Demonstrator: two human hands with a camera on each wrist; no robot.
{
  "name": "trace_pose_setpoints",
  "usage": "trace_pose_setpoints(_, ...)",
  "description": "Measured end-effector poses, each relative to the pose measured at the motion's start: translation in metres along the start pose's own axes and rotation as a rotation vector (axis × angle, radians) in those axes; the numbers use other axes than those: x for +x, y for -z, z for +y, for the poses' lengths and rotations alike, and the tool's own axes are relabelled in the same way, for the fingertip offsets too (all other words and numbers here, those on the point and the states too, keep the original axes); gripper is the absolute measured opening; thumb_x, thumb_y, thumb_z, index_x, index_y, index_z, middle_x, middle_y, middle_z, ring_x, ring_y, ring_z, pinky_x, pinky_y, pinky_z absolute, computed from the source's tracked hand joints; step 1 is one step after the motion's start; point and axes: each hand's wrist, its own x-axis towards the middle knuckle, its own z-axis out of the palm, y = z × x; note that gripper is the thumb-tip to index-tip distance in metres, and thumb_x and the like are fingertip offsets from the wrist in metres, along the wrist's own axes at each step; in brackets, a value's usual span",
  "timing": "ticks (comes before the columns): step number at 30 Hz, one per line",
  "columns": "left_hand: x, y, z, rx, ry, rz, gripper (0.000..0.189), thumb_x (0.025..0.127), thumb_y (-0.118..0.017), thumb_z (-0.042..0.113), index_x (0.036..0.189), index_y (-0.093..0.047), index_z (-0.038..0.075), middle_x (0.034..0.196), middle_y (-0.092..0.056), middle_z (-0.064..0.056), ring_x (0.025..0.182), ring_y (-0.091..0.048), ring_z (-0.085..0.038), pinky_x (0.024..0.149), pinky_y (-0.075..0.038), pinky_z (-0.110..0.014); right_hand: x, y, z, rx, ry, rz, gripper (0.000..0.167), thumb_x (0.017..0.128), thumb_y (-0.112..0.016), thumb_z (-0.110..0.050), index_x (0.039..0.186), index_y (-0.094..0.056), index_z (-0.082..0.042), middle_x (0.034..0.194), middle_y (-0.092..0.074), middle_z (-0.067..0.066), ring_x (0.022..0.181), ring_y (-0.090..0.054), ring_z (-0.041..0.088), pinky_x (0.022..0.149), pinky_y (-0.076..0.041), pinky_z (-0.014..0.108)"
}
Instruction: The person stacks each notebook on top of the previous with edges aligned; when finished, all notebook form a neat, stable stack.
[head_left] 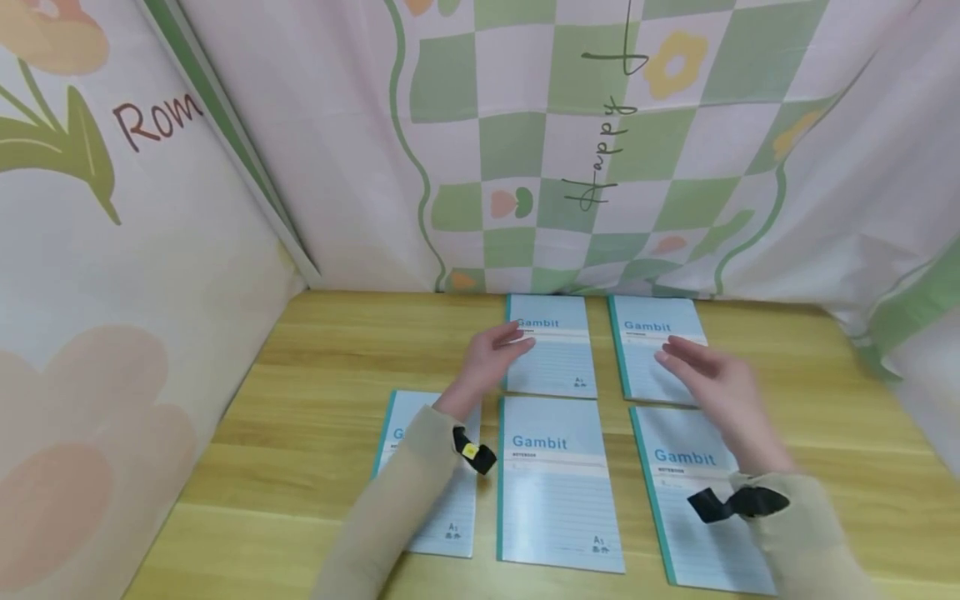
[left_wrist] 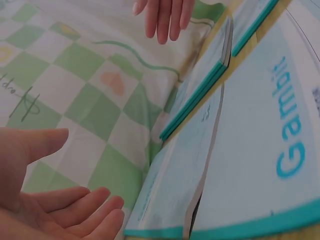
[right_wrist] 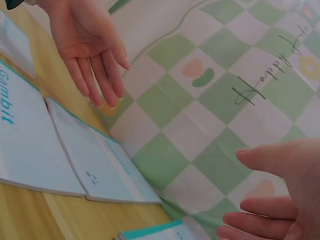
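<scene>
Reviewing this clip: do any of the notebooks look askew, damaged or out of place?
Nothing looks spilled or visibly damaged. The layout is slightly odd, though: the front-left notebook has none behind it, unlike the front-middle notebook and front-right notebook.

The counter (head_left: 300,367) had a yellow-brown wood-grain surface. A white rear cloth (head_left: 330,167) hung along its far edge, with folds visible. Its printed section comprised a green-and-white checked pattern (head_left: 512,142), a yellow flower (head_left: 663,79) and dark lettering (head_left: 600,152), "Happy", running vertically. A white side cloth (head_left: 195,267) bordered the counter at left; it carried a large pink flower print (head_left: 105,417), green leaves (head_left: 92,150) and brown lettering reading "Rom" (head_left: 156,122).
</scene>
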Motion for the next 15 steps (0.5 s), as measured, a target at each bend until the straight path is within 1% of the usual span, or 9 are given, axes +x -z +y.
trace_pose_setpoints(3,-0.004,0.009,-0.005,0.011,0.012,0.005,0.063,0.099,-0.069,0.032,0.151,-0.046,0.003,0.145,-0.057,-0.009,0.132,-0.053,-0.024,0.109,-0.044,-0.039,0.0,-0.008,-0.001,-0.005,0.016,-0.024,0.082,0.096,-0.06,-0.062,0.156,-0.042,-0.01,0.153,-0.047,0.017,0.143,-0.035,0.041,0.108,-0.033,0.067)
trace_pose_setpoints(8,-0.011,0.021,-0.011,0.042,0.06,0.0,0.065,0.099,-0.069,0.034,0.152,-0.045,0.006,0.148,-0.053,-0.011,0.135,-0.049,-0.026,0.111,-0.042,-0.043,0.001,-0.024,-0.003,-0.013,0.018,-0.067,0.08,0.096,-0.062,-0.059,0.155,-0.042,-0.009,0.152,-0.047,0.018,0.14,-0.041,0.039,0.11,-0.035,0.062)
trace_pose_setpoints(11,-0.014,0.024,-0.014,0.067,0.078,-0.002,0.066,0.098,-0.07,0.036,0.152,-0.045,0.007,0.148,-0.053,-0.01,0.135,-0.049,-0.027,0.11,-0.042,-0.044,0.002,-0.034,-0.002,-0.019,0.034,-0.101,0.078,0.098,-0.063,-0.054,0.155,-0.042,-0.006,0.152,-0.046,0.02,0.137,-0.046,0.04,0.11,-0.038,0.058)
trace_pose_setpoints(15,-0.017,0.026,-0.021,0.11,0.07,-0.014,0.067,0.097,-0.071,0.036,0.151,-0.046,0.005,0.145,-0.055,-0.012,0.134,-0.051,-0.028,0.109,-0.044,-0.044,0.004,-0.047,0.001,-0.014,0.052,-0.148,0.075,0.099,-0.064,-0.049,0.154,-0.042,-0.003,0.151,-0.047,0.022,0.135,-0.048,0.039,0.108,-0.043,0.053)
